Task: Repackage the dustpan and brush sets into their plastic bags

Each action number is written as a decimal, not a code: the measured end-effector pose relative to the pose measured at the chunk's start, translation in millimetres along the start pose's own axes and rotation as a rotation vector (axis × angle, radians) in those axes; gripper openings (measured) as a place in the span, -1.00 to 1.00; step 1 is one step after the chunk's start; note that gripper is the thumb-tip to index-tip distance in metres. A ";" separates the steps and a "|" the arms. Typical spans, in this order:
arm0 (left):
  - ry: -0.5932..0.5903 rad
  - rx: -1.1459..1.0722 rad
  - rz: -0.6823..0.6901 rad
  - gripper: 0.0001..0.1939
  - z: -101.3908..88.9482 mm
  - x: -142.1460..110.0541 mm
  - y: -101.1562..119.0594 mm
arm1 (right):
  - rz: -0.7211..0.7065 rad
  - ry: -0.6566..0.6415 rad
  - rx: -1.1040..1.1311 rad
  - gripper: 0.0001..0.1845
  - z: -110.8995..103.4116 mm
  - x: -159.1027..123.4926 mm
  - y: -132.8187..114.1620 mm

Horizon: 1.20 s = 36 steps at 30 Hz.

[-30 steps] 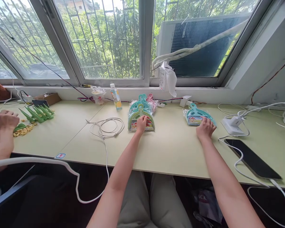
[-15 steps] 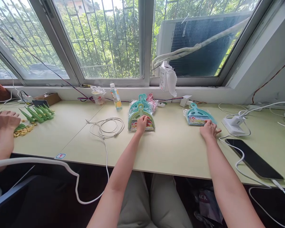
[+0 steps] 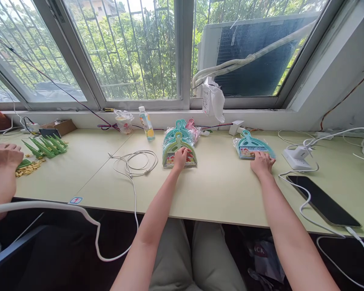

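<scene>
My left hand point(image 3: 180, 159) has its fingers closed at the front of a green mini dustpan-and-brush set point(image 3: 170, 157) in clear wrap. Behind that set lie more wrapped sets, a teal one point(image 3: 180, 125) and a pink one point(image 3: 191, 123), overlapping one another. To the right, a blue dustpan-and-brush set point(image 3: 247, 142) lies flat in its clear bag with a printed card at the front. My right hand point(image 3: 262, 162) grips its front right edge, fingers bent over the wrap; the thumb is mostly hidden.
A coiled cable point(image 3: 139, 161) and a drink bottle point(image 3: 147, 125) are left of the sets. On the right are a white power strip point(image 3: 296, 159), a phone point(image 3: 324, 201) and loose white cords. Another person's hand point(image 3: 7, 155) is at far left, near green spiky pieces point(image 3: 47, 146).
My right hand has shifted slightly left onto the front edge of the blue set, its fingers now drawn closer together. My left hand stays at the green set.
</scene>
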<state>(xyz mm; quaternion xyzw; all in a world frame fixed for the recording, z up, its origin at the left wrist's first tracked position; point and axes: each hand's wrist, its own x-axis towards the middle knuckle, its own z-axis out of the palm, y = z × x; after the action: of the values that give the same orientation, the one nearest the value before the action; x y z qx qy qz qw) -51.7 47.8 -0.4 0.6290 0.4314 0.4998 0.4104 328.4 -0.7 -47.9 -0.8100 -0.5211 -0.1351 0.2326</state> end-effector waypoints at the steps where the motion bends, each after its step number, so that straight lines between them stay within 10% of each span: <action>1: -0.003 -0.001 0.000 -0.70 0.0 -0.5 0.5 | -0.041 -0.017 -0.001 -0.47 -0.5 -0.1 -2.6; 9: -0.012 0.018 -0.006 -0.72 1.0 -1.5 0.9 | -0.246 -0.149 0.052 -0.33 -5.3 -4.1 -22.8; 21: -0.032 -0.004 -0.007 -0.73 0.4 -0.3 -2.2 | 0.347 0.037 0.106 -0.51 5.9 7.3 11.9; 30: -0.029 -0.012 -0.014 -0.73 1.3 -1.2 0.3 | 0.309 0.073 0.130 -0.52 13.1 7.7 15.7; 36: -0.030 0.010 0.000 -0.74 2.1 -2.3 0.6 | 0.070 0.417 0.164 -0.43 -8.2 0.3 -11.1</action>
<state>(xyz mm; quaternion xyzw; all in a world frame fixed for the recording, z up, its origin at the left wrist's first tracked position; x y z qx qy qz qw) -49.8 45.3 -0.8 0.6385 0.4275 0.4882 0.4137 318.7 -0.9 -38.2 -0.7605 -0.4427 -0.2484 0.4050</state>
